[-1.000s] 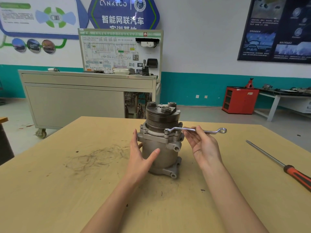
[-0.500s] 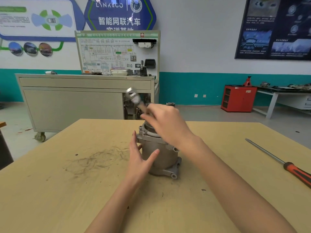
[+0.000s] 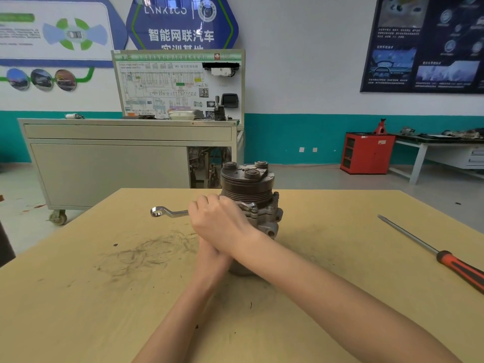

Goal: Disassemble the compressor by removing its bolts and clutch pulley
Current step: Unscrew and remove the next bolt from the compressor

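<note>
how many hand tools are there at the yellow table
2. A wrench, gripped by the right hand, its other end on the compressor; a screwdriver lying on the table to the right. The arms may hide others.

One head-worn view looks forward and down, close above the fingers [image 3: 207, 205], worktop [image 3: 78, 297] spreading beyond them.

compressor [image 3: 251, 203] centre on table [image 3: 78, 310] | wrench [image 3: 167, 212] left of it | screwdriver [image 3: 445, 258] far right
</note>
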Action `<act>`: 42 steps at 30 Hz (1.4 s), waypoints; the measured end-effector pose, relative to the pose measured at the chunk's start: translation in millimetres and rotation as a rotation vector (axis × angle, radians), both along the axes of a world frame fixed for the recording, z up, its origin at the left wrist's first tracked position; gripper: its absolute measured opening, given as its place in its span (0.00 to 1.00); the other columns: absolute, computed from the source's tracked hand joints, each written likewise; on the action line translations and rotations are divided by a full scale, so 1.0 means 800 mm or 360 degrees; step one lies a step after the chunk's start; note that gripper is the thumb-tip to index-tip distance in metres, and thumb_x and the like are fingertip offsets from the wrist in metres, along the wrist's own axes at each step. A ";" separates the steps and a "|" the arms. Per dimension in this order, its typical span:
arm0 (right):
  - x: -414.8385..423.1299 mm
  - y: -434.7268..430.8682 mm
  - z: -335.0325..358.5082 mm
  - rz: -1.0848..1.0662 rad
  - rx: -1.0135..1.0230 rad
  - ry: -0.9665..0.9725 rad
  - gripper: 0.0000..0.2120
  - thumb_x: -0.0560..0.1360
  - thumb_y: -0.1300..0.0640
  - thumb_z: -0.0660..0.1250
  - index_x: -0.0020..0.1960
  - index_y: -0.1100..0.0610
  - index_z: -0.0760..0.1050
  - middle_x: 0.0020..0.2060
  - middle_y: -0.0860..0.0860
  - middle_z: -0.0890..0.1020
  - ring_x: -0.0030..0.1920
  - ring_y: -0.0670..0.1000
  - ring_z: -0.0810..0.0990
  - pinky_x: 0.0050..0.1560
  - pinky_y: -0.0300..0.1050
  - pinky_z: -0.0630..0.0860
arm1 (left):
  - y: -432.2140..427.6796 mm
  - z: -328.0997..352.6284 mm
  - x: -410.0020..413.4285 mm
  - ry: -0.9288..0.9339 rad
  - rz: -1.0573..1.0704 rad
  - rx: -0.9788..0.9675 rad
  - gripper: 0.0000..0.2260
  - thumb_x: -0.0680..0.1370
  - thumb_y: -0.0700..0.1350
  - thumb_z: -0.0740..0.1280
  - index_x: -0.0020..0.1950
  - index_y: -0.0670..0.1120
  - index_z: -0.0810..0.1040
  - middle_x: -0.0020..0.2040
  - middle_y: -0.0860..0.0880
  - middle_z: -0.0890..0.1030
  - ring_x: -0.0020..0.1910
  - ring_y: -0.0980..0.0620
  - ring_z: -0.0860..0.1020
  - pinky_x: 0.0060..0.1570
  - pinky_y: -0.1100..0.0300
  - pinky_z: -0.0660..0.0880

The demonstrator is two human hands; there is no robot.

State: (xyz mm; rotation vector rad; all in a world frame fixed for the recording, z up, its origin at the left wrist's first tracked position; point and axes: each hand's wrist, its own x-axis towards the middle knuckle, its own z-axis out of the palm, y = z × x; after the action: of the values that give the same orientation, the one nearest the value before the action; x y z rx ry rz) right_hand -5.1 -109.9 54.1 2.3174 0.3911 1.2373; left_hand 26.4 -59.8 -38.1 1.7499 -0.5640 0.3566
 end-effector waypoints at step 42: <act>-0.008 -0.161 -0.039 0.1412 0.2758 0.0492 0.05 0.71 0.56 0.67 0.43 0.54 0.82 0.38 0.52 0.85 0.40 0.52 0.82 0.41 0.45 0.79 | -0.064 0.028 -0.003 -0.0850 0.0860 0.0065 0.19 0.73 0.56 0.65 0.51 0.40 0.75 0.71 0.39 0.68 0.68 0.36 0.70 0.62 0.31 0.66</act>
State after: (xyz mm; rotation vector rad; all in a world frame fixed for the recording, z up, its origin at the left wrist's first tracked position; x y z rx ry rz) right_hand -11.4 -238.4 22.8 4.0791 0.6076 2.0980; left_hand 23.6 -110.7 -15.8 1.8311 -0.4597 1.2218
